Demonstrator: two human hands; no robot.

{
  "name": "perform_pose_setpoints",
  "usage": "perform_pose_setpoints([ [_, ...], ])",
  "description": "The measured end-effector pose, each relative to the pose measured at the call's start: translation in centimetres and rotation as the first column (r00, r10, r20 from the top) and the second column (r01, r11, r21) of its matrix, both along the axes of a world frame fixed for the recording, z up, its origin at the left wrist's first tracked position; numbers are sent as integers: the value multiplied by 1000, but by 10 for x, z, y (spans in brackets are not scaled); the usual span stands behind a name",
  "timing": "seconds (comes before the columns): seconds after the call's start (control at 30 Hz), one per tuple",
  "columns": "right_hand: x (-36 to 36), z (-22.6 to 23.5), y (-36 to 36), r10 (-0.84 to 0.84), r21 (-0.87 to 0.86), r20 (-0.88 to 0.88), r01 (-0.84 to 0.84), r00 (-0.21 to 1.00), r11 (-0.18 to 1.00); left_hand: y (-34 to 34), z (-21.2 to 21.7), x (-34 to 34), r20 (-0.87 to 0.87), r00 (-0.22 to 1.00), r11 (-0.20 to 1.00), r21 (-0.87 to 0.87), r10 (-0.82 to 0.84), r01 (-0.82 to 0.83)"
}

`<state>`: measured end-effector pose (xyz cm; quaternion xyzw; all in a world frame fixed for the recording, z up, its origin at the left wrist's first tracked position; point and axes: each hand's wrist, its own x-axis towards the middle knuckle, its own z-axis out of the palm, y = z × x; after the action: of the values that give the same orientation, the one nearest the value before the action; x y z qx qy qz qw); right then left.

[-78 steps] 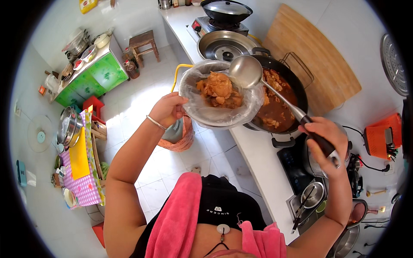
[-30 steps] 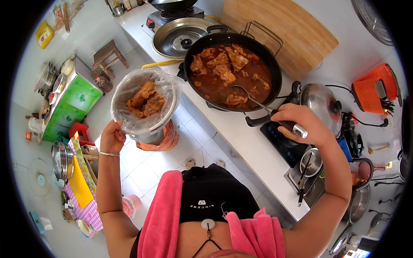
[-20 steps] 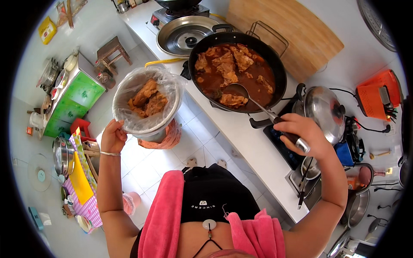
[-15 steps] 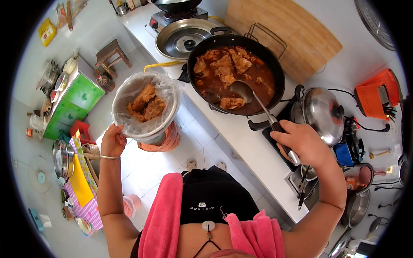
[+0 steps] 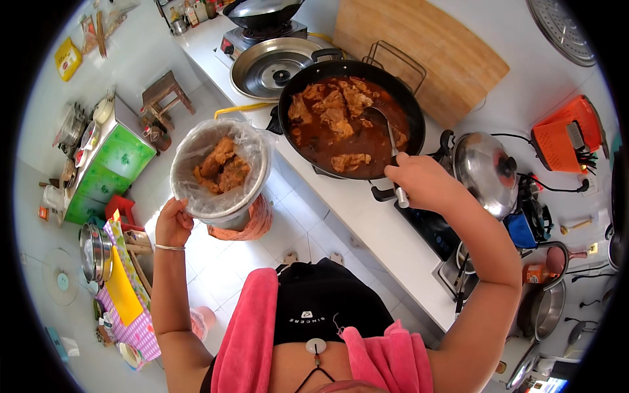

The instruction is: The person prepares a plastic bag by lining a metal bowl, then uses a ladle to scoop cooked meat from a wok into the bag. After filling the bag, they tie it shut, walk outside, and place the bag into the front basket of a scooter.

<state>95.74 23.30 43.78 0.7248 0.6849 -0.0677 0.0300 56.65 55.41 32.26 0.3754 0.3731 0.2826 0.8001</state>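
Note:
My left hand (image 5: pixel 174 223) is closed on the near-left rim of a grey bowl (image 5: pixel 224 215) lined with a clear plastic bag (image 5: pixel 189 147). Pieces of cooked meat (image 5: pixel 229 173) lie inside the lining. To the right, my right hand (image 5: pixel 424 182) is wrapped around the handle of a metal ladle (image 5: pixel 389 124). The ladle's head is partly sunk in the red-brown sauce near the right side of a large black pan (image 5: pixel 419 124). Several chunks of meat (image 5: pixel 335 119) sit in that sauce.
A metal lid (image 5: pixel 272 72) lies left of the pan on the white counter (image 5: pixel 357 223). Behind leans a wooden board (image 5: pixel 426 59); a domed lidded pot (image 5: pixel 485 173) stands to the right. Below the bowl is an orange-red bag (image 5: pixel 252 226). A stool (image 5: pixel 164 98) stands at the far left.
My right hand has moved forward and left, carrying the ladle; its head has shifted farther back in the sauce. My left hand keeps hold of the bowl, nearly in place.

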Motion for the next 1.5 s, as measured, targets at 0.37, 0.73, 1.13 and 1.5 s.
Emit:
perform_pose_setpoints([
  [0.37, 31, -36, 0, -114, 307, -771, 523, 626, 795, -3, -3, -5, -26, 999, 999, -16, 46, -47],
  [0.73, 13, -28, -39, -155, 234, -901, 753, 406, 615, -6, 13, -9, -44, 998, 999, 6, 54, -54],
  [1.13, -1, -13, -42, 23, 550, -364, 195, 931, 812, -1, 5, -3, -34, 999, 999, -7, 37, -37],
  [1.5, -8, -18, -28, 10, 480, -373, 184, 928, 858, -1, -6, -4, -12, 999, 998, -44, 33, -34],
])
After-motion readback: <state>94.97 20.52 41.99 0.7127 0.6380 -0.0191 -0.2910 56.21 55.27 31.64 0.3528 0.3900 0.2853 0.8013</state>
